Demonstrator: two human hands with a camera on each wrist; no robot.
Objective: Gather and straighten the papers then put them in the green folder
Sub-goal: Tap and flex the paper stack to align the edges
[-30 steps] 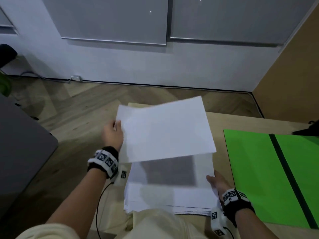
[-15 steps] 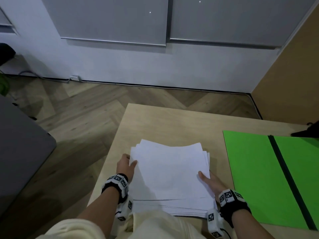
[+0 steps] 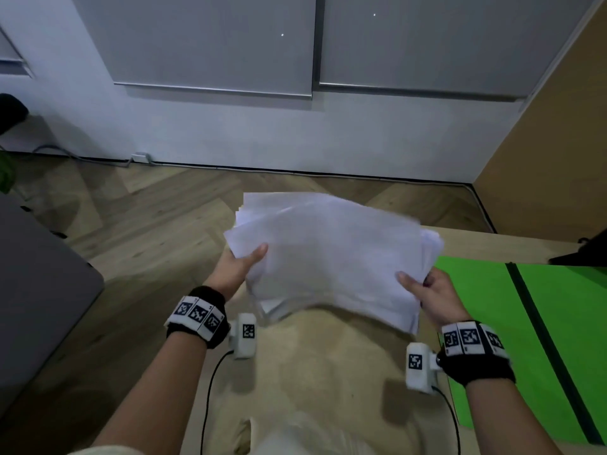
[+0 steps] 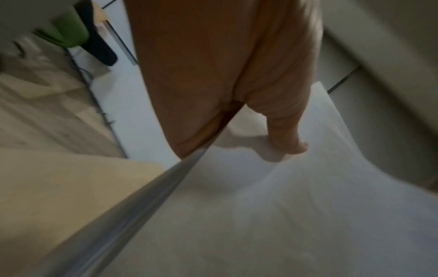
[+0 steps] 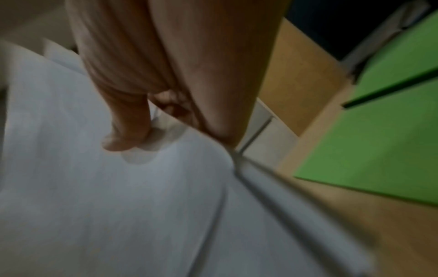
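Note:
A stack of white papers (image 3: 331, 254) is lifted off the wooden table (image 3: 328, 362), blurred and tilted, its sheets fanned unevenly at the edges. My left hand (image 3: 239, 267) grips its left edge, thumb on top (image 4: 291, 146). My right hand (image 3: 427, 290) grips the right edge, thumb pressed on the top sheet (image 5: 128, 138) and fingers underneath. The green folder (image 3: 525, 339) lies open and flat on the table to the right, with a dark spine strip (image 3: 545, 343); the right wrist view shows the same folder (image 5: 384, 142) beside the stack (image 5: 94, 196).
The table's left edge drops to a wood floor (image 3: 138, 224). A grey surface (image 3: 36, 290) sits at the far left. A dark object (image 3: 584, 254) lies at the table's far right. A white wall (image 3: 295, 136) with a cable along its base stands behind.
A second ago one sheet was being laid on the pile. Half a second ago both hands pressed the pile on the table. Now both hands have lifted the whole stack up.

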